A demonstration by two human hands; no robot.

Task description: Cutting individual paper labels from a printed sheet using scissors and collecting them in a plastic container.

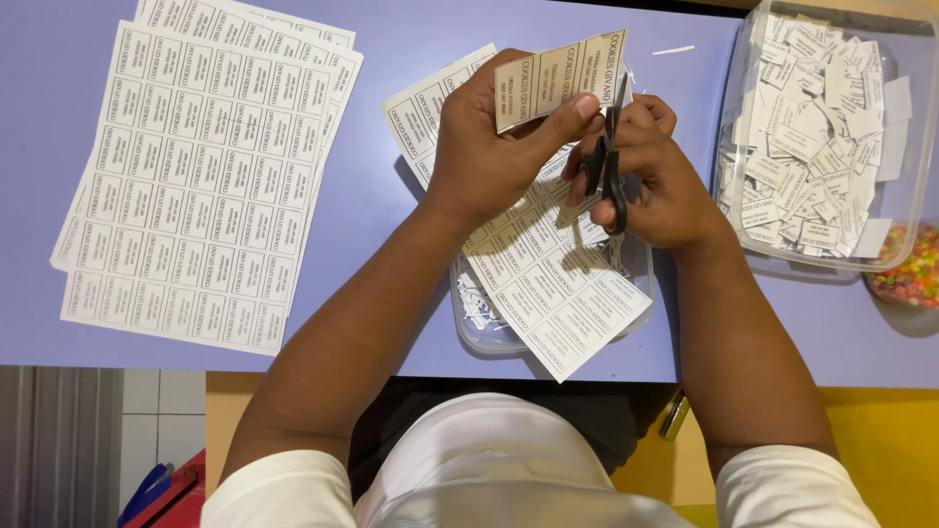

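Left hand [479, 147] fingers pinch label strip [559, 78], upper centre of frame. Strip long axis runs left-right, right end at scissors [606, 161]. Right hand [655, 181] fingers closed in scissor handles, blades up.

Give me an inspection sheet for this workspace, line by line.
Surface: lilac table top, mostly covered.
Job's things: small label strip in left hand; black scissors in right hand; part-cut sheet beneath.
Clutter: stack of uncut label sheets; clear tub of cut labels; small tub of paper trimmings; coloured sweets.
Grippers: both hands busy.
Cables: nothing seen.
Surroundings: tiled floor, yellow surface.
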